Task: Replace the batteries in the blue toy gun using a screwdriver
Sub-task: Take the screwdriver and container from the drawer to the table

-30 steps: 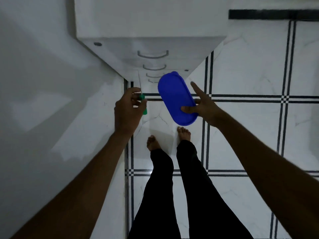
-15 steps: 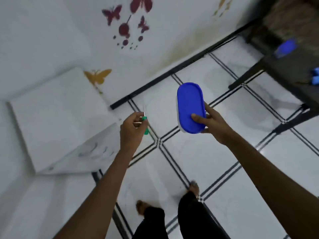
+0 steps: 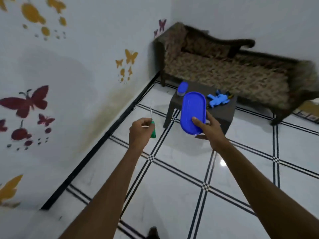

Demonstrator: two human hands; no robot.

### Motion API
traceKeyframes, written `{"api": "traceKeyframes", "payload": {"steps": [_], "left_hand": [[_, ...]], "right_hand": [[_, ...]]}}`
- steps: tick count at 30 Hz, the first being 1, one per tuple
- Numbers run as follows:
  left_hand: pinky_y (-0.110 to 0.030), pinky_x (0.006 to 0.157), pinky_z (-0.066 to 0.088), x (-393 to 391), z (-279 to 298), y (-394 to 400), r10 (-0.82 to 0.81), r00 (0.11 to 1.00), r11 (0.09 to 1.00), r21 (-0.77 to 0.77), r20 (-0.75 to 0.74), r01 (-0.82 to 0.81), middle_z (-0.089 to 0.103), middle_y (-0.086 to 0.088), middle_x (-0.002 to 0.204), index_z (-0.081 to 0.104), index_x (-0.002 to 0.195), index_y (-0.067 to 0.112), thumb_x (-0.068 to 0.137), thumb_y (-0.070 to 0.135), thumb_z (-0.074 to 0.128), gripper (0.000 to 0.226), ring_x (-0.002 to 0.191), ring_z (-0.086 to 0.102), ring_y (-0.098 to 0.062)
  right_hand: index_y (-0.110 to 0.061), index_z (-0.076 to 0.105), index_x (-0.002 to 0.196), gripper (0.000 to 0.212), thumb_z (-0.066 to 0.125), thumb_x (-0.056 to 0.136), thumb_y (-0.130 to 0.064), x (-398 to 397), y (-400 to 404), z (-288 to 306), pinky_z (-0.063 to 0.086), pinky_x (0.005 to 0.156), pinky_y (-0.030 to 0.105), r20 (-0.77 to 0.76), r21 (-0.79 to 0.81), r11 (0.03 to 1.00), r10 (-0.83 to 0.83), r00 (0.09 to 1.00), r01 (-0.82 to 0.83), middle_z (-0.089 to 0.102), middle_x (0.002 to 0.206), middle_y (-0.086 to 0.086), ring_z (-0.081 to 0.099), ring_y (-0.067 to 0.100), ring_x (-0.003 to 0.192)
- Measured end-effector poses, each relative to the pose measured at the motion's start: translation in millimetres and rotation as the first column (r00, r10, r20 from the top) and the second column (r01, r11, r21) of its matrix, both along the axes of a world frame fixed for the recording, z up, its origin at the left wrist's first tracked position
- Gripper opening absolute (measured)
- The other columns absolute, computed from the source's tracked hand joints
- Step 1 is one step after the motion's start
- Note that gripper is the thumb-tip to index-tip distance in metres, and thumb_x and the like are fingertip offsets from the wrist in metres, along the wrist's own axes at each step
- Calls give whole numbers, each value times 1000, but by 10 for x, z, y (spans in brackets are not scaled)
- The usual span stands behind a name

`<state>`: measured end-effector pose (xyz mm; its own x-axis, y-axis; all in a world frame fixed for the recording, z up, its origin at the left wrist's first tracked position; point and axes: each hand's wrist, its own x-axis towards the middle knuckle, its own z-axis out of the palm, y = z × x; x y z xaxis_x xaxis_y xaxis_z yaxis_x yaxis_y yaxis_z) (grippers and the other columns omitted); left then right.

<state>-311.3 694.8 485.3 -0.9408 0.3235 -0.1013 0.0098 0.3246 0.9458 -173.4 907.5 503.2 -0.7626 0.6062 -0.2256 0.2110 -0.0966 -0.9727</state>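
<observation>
With the left hand (image 3: 140, 131) clenched around the green screwdriver (image 3: 152, 129) and the right hand (image 3: 208, 131) gripping a blue-lidded container (image 3: 192, 112), the tilted container risked slipping before reaching the far table (image 3: 222, 116) where the blue toy gun (image 3: 217, 100) lay.

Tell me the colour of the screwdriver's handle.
Green: the screwdriver handle shows below the left hand in the head view.
</observation>
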Motion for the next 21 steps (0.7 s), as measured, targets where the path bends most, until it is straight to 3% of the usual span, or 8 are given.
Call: {"api": "traceKeyframes", "payload": {"steps": [4, 7, 12, 16, 21], "left_hand": [[-45, 80, 59, -479, -16, 805, -85, 996, 996, -23, -21, 84, 70, 12, 91, 73, 101, 24, 80, 24, 70, 22, 85, 69, -14], [-44, 81, 59, -874, -57, 1409, -146, 989, 989, -41, -35, 145, 70, 10, 89, 73, 104, 21, 82, 21, 71, 22, 84, 69, -14], [-43, 83, 58, -1681, -168, 2352, -249, 969, 966, -66, 2, 248, 74, 5, 88, 74, 102, 19, 78, 20, 70, 24, 84, 70, -15], [-39, 85, 57, -2139, -251, 2931, -270, 963, 953, -143, 6, 268, 72, 5, 89, 74, 103, 20, 80, 20, 70, 23, 87, 68, -15], [-40, 86, 56, -2654, -526, 3633, -294, 955, 932, -211, 40, 295, 73, 4, 87, 75, 99, 21, 80, 21, 73, 20, 86, 68, -15]], "right_hand": [[-33, 53, 133, 52, 73, 85, -39, -266, 662, -87, 61, 79, 49, -43, 1, 997, -75, 996, 75, 67, 119, -1, 70, 23, 102], [-31, 52, 135, 57, 75, 84, -39, -535, 1120, -167, 61, 78, 49, -65, -21, 992, -127, 990, 126, 68, 121, 0, 70, 24, 103], [-20, 53, 136, 55, 74, 87, -28, -1143, 1788, -321, 60, 68, 36, -74, -64, 976, -212, 974, 208, 68, 122, 8, 70, 27, 104], [-23, 52, 135, 52, 73, 87, -26, -1567, 2234, -468, 60, 64, 36, -9, -105, 959, -264, 964, 262, 67, 121, 6, 69, 27, 104], [-24, 50, 131, 44, 68, 91, -24, -2082, 2865, -757, 56, 56, 21, 66, -88, 947, -305, 950, 310, 67, 111, 1, 69, 17, 93]]}}
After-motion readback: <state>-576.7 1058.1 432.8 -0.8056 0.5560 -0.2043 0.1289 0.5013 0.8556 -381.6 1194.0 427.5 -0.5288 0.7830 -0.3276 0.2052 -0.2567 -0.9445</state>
